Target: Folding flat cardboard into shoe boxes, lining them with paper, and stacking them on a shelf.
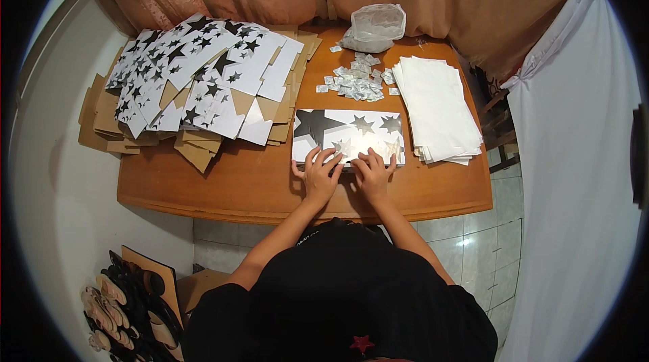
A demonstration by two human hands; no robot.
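A closed shoebox-shaped carton (348, 129), white with black and silvery stars, lies flat on the wooden table in front of me. My left hand (319, 176) rests on its near left part, fingers spread over the top and the near edge. On the near right part lies my right hand (372, 174), its fingers apart too. Both thumbs point toward each other along the near edge. What the carton contains is hidden.
Flattened star-printed cartons (209, 71) are heaped at the left. Small silvery packets (358, 81) lie behind the carton, near an open plastic bag (375, 27). White paper sheets (439, 108) are stacked at the right. Shoes (128, 301) stand on the floor at lower left.
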